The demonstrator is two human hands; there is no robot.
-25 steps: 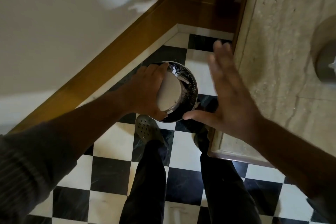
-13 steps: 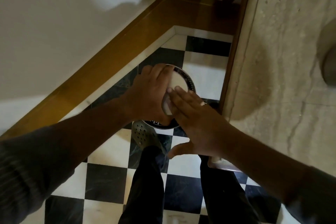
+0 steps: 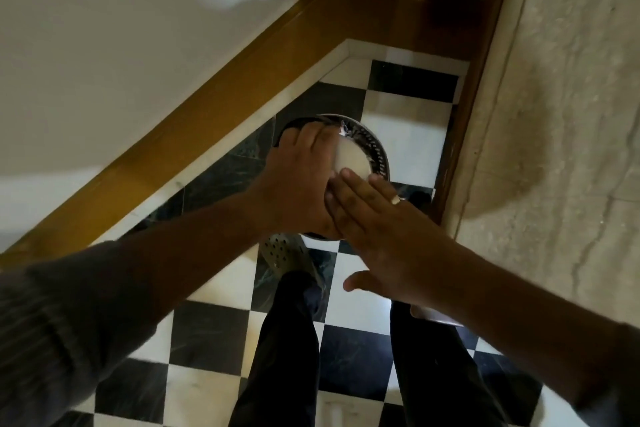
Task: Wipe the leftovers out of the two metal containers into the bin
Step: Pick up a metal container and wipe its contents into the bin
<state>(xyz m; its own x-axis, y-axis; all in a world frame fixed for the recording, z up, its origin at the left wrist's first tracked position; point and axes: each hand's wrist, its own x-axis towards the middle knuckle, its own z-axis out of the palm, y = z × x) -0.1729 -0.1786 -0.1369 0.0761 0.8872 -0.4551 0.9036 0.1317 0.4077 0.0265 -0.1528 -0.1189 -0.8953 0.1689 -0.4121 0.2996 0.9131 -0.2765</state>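
Observation:
A round bin (image 3: 379, 154) with a perforated metal rim stands on the checkered floor near the wall corner. My left hand (image 3: 298, 184) grips a small metal container (image 3: 351, 158), held tilted over the bin, its pale round face showing. My right hand (image 3: 377, 218) lies flat with fingers together, their tips pressed against the container's lower edge; a ring shows on one finger. The container's inside is hidden from view, and no second container shows.
A stone counter (image 3: 554, 114) with a wooden edge runs along the right. A wooden skirting board (image 3: 214, 107) lines the wall on the left. My legs and a perforated grey clog (image 3: 282, 253) stand on the black-and-white tiles just below the bin.
My right hand came in from the open air on the right and laid its fingers against the container. My left hand kept the container over the bin.

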